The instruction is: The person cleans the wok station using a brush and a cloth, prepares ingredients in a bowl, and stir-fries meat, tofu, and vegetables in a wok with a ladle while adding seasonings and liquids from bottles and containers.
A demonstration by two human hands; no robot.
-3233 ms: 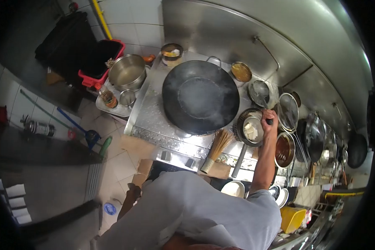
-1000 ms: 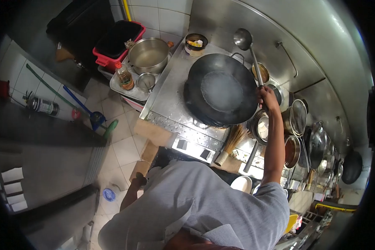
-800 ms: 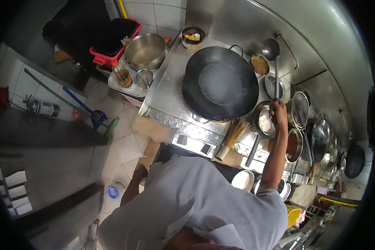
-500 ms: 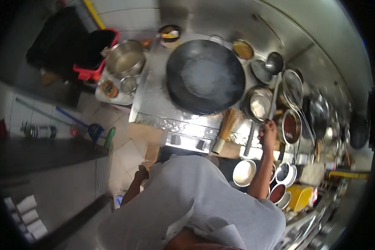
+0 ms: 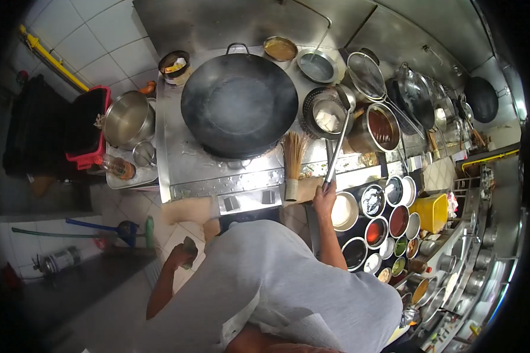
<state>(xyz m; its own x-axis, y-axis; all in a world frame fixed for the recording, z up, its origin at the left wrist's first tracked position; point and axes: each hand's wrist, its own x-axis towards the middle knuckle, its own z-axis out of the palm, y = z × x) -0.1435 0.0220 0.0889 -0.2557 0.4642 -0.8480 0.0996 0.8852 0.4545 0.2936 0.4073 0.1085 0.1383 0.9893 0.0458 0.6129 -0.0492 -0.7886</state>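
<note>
Drawn back since half a second ago, the ladle (image 5: 340,139) has come from beside the shallow pan (image 5: 318,69) at the rear right of the stove top (image 5: 174,135) to the right side of the small pan (image 5: 324,107), and the right hand (image 5: 324,200) has slid to the stove's front edge; the camera has turned too. Its grip is closed round the end of the ladle's handle, whose bowl points to the rear; whether that bowl touches the small pan's rim, I cannot tell. White pieces (image 5: 328,122) lie in the small pan. Just left of the hand, the bristle brush (image 5: 292,165) lies near the front edge; to its right stand rimmed tubs (image 5: 344,228). Farther left, the big wok (image 5: 197,112) fills the stove top's middle, hazy with what looks like steam. Well apart, beyond the front left corner, the left hand (image 5: 178,257) is closed on what seems a folded cloth (image 5: 188,250). Trouble would most likely come from crowding: the ladle is held far from its bowl, so a sideways swing could knock the small pan or the sauce pot (image 5: 362,138) and spill their contents. Reaching over the wok could scald the forearm, if that haze is steam.
</note>
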